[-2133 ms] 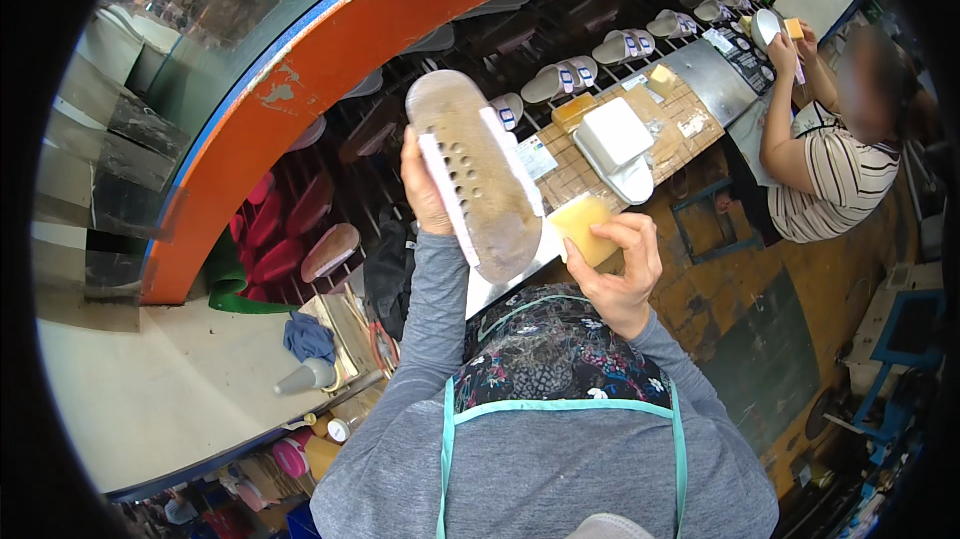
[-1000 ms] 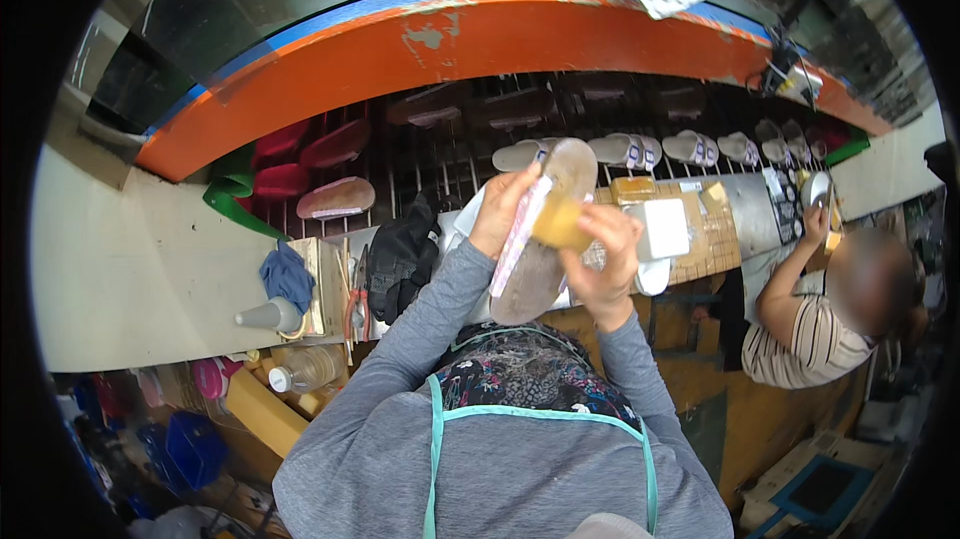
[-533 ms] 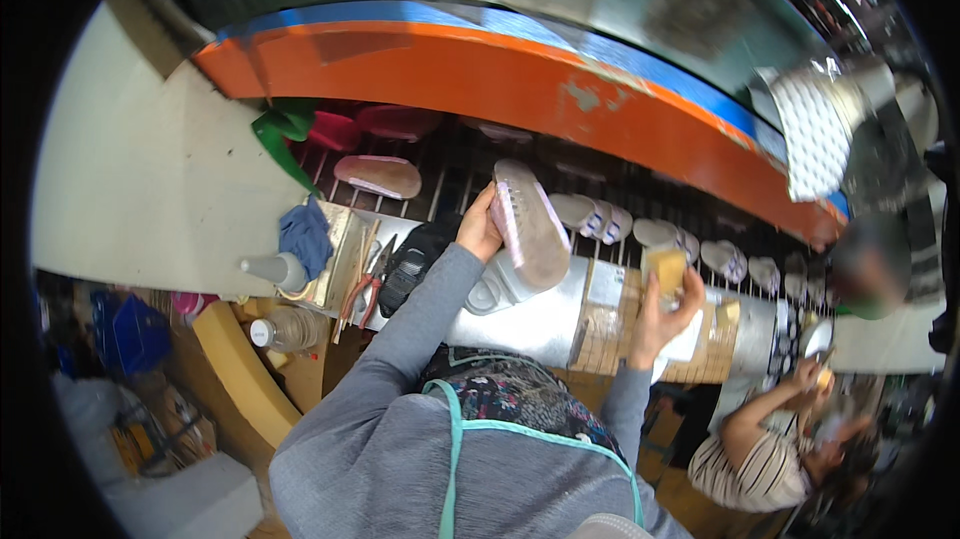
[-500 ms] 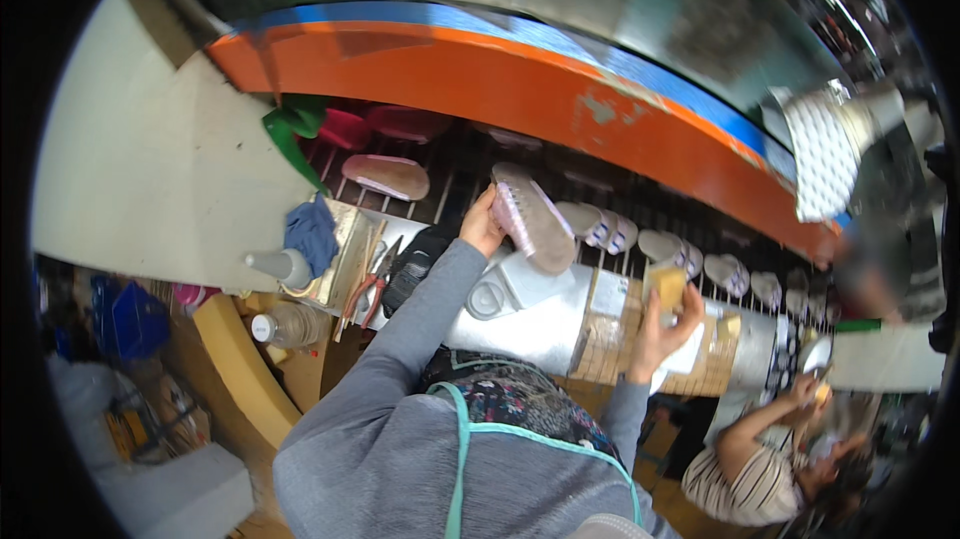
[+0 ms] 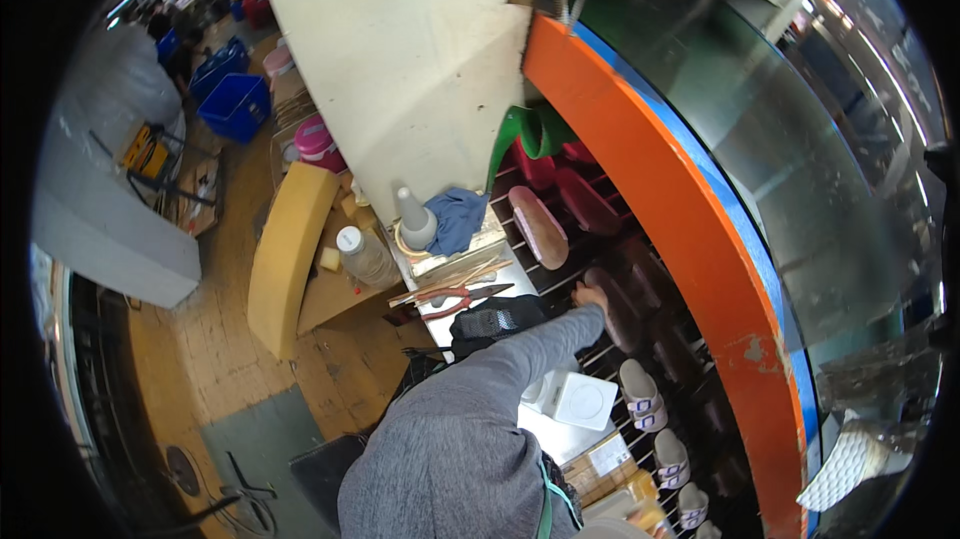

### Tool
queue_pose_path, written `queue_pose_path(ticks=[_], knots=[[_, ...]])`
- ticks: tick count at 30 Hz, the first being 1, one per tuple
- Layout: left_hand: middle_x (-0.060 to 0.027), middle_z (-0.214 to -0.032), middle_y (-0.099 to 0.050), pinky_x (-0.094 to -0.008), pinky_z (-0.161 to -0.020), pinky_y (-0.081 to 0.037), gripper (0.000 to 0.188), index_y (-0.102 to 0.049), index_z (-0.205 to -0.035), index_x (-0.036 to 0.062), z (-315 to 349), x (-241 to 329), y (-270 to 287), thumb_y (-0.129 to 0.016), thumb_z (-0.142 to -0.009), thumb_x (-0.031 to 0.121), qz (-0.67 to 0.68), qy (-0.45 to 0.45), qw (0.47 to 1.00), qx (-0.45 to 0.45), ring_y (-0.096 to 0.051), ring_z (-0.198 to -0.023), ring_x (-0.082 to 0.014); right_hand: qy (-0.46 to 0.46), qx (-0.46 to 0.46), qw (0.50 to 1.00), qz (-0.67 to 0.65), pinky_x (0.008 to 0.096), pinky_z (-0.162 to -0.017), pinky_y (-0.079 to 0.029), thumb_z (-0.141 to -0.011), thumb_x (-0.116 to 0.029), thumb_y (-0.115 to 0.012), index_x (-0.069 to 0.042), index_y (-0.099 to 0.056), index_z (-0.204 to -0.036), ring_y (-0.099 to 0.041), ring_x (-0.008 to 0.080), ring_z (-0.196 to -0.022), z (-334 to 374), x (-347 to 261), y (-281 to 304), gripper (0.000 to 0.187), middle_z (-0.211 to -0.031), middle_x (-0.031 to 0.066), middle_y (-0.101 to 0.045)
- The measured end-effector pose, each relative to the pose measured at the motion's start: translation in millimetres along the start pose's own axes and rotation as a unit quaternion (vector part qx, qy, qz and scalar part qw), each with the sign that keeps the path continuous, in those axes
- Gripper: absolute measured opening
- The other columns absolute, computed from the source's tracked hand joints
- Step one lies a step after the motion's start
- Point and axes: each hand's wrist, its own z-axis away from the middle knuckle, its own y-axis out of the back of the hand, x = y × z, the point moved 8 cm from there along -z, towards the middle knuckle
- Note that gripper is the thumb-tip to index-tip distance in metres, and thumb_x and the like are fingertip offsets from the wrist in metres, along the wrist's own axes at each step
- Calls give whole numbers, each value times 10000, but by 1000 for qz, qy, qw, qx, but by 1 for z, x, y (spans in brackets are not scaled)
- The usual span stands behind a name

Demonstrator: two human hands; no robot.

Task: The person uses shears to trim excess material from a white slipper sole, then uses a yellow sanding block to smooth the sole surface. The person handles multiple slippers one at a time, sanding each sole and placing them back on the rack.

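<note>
My left hand (image 5: 590,296) is stretched out over the wire rack, its fingers closed on the edge of a dark mauve slipper (image 5: 618,324) that lies at rack level. Just past it rests another slipper with a brownish-pink sole (image 5: 540,227). Low in the picture, my right hand (image 5: 660,531) shows only in part and is blurred, with a yellow sponge block (image 5: 645,495) at its fingers. Several pale slippers with purple-edged buckles (image 5: 645,404) stand in a row along the rack.
A curved orange rim (image 5: 680,169) borders the rack's far side. Beside my left arm are red-handled pliers (image 5: 450,297), a black mesh item (image 5: 495,324), a blue cloth (image 5: 457,219) and a grey cone-topped bottle (image 5: 415,224). A white box (image 5: 583,401) sits on the metal ledge. Left stands a plastic jar (image 5: 365,257).
The view has swung left. My left hand has lowered the slipper from above the ledge to the rack. My right hand with the yellow block is now near the lower edge.
</note>
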Motion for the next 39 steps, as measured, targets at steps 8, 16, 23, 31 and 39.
queue_pose_path(ticks=[8,16,23,31,39], knots=[[-155,-1072,-664,-481,-905,-479,423,-709,-1040,47,247,27,-54,-705,-765,368,-242,-424,643,-590,-595,-1027,-392,-26,52,997,-47,391,-943,-509,-844,-51,-734,6,-431,-1341,-573,289,-1109,53,12,48,585,-1256,204,-549],[-87,-1001,-734,-322,-806,-534,459,-768,-982,132,302,1,-79,-819,-660,455,-148,-445,374,-800,-683,-890,-218,-75,121,990,10,387,-1022,-435,-841,1,-715,44,-479,-1273,-545,270,-1138,143,-3,128,494,-1246,176,-544],[-66,-861,-714,-281,-716,-504,258,-735,-918,27,288,125,51,-751,-817,264,-25,-365,463,-807,-633,-769,-145,-150,172,972,56,352,-969,-456,-795,-44,-758,11,-568,-1194,-578,233,-1086,185,3,144,446,-1165,124,-610],[-117,-1545,-362,-578,-1160,-245,710,-338,-1515,156,292,103,235,-594,-932,472,434,401,41,-806,-345,-1412,-340,-61,147,969,191,424,-874,-467,-714,-88,-768,-47,-617,-1056,-584,335,-994,173,19,137,376,-1049,123,-633],[-174,-1361,-563,-491,-1005,-476,632,-474,-1410,48,300,46,278,-456,-986,516,282,380,256,-843,-588,-1186,-347,-75,39,972,218,428,-877,-412,-725,-146,-763,-116,-652,-1000,-560,286,-1044,153,45,106,298,-1060,68,-623]])
